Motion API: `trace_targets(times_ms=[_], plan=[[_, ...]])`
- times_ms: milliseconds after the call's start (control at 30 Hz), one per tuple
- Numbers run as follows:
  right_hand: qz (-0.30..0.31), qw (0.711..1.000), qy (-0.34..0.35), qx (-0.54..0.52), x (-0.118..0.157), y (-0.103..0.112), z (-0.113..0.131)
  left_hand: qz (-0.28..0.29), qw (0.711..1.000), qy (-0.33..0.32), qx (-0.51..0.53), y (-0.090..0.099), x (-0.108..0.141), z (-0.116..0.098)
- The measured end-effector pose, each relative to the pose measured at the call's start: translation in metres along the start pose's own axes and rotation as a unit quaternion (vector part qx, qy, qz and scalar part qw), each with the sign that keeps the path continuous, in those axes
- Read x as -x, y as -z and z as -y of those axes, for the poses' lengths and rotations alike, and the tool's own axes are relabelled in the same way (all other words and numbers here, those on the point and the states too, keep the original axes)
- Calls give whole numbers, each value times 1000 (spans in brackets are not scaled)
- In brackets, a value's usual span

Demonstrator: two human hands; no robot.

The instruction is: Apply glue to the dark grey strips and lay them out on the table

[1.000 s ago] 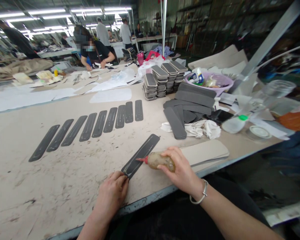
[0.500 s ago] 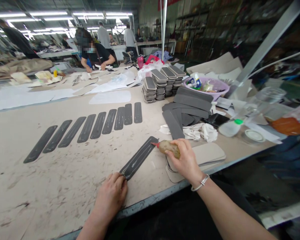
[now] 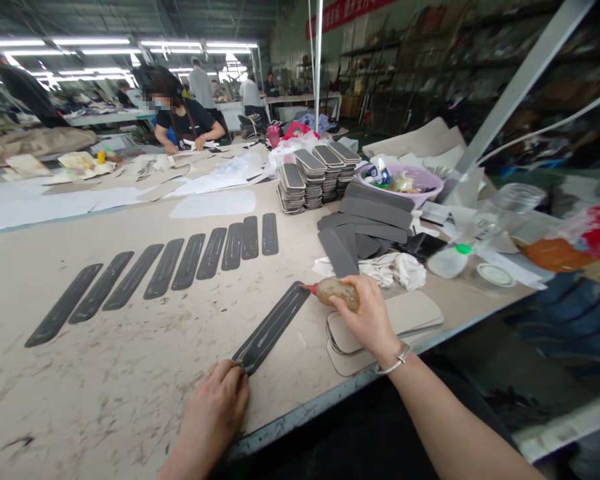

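Note:
A dark grey strip (image 3: 273,325) lies slantwise on the table (image 3: 180,353), with shiny lines of glue along it. The fingers of my left hand (image 3: 219,400) are closed on its near end. In my right hand (image 3: 367,313) is a brownish squeeze bottle (image 3: 337,293), tipped sideways, its red nozzle at the strip's far end. Several more glossy strips (image 3: 165,269) stand in a slanting row to the left. Beige rounded pieces (image 3: 410,313) lie under and beside my right hand.
Loose dark strips (image 3: 375,207) lie beyond a white cloth (image 3: 405,270). Behind them are stacked pieces (image 3: 313,177) and a purple basin (image 3: 425,181). A green-capped bottle (image 3: 449,262) lies at right. A person (image 3: 185,120) works across the table.
The camera view has shifted, so the table items sit lower and most sit further left. The nozzle stays by the strip's far end, and both hands keep their holds.

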State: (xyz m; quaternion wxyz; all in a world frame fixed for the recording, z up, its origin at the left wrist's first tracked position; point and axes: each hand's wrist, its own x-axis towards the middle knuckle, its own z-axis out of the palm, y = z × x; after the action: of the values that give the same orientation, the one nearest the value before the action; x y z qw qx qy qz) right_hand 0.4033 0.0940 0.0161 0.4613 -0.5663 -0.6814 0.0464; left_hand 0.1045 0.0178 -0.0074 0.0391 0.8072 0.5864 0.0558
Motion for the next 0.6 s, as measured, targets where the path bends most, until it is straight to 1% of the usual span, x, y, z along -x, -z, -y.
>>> trace_targets(times_ms=[133, 233, 433, 533, 600], plan=[[12, 1000, -8, -16, 0, -5, 3, -16, 1000, -12, -4, -3, 1, 3], [7, 1000, -13, -17, 0, -3, 4, -30, 999, -14, -7, -6, 2, 5], [18, 999, -21, -16, 8, 13, 6, -11, 1000, -7, -14, -3, 1, 3], [33, 999, -27, -25, 14, 19, 11, -4, 1000, 5, -20, 0, 1, 0], [51, 998, -31, -35, 18, 20, 17, 0, 1000, 2, -13, 2, 0, -1]])
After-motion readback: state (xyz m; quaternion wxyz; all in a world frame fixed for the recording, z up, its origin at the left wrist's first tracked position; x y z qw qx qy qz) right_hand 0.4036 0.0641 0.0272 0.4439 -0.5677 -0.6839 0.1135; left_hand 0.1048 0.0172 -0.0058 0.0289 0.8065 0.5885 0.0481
